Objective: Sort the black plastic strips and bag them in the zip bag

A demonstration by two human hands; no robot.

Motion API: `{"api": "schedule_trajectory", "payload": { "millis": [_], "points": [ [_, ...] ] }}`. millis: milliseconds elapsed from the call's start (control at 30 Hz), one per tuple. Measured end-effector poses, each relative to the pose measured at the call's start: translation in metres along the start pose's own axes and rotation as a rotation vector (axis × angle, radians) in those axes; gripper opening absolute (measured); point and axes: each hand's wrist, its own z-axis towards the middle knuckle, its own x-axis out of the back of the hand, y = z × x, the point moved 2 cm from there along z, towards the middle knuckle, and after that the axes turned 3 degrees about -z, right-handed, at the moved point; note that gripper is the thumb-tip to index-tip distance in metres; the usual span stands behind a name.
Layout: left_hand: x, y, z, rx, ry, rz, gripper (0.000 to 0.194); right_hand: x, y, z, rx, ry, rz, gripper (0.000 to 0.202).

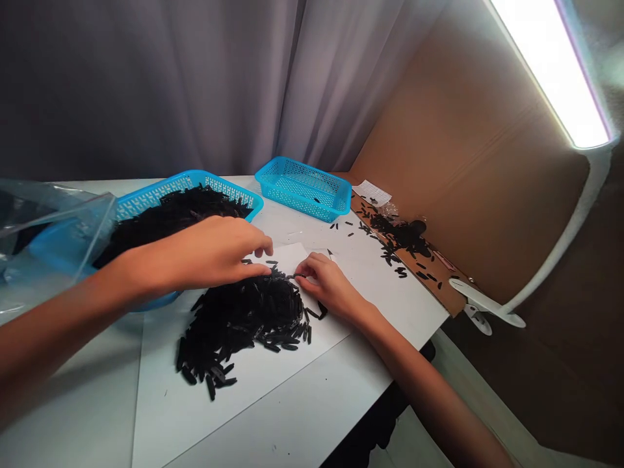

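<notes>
The white tabletop (97, 370) bears a smooth white sheet (166, 406), and if a wrist were to drag that sheet, the loose pile of black strips (244, 312) on it could spread or spill past its edge. The blue basket of black strips (195, 174) is heaped high just beyond the left forearm, so a bump from that arm could tip strips over its rim; the clear plastic bag (58, 214) beside it could snag on the same arm. Farther off, the second blue basket (297, 204) seems exposed only to a long reach. Strips scattered by the cardboard (400, 237) at the right might get mixed in with the pile if swept inward. The pile itself lies below and between the hands, its far end reaching up to the fingertips of both. The left hand (209, 250) hovers over its far left side, thumb and fingers parted; the right hand (326, 283) is at its far right edge, fingers curled together near a small dark strip (297, 276). The hands are apart, and whether the right one grips that strip I cannot tell; being so slim, it could slip or flick away if pinched off-centre.
</notes>
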Motion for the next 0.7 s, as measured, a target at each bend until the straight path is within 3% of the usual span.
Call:
{"api": "schedule_trajectory", "payload": {
  "millis": [100,333,500,700],
  "points": [
    [-0.012,0.008,0.007,-0.077,-0.062,-0.003,0.027,0.001,0.001,0.000,-0.004,0.008,0.022,0.015],
    [-0.028,0.023,0.011,-0.159,0.157,-0.126,0.021,0.017,-0.016,-0.008,-0.025,0.085,0.192,0.006],
    [-0.018,0.034,0.009,-0.256,0.320,-0.294,0.006,0.030,-0.040,-0.018,-0.029,0.209,0.586,0.005],
    [-0.002,0.051,0.003,-0.245,0.474,-0.512,0.002,0.034,-0.052,-0.028,-0.072,0.300,1.000,0.012]
  ]
}}
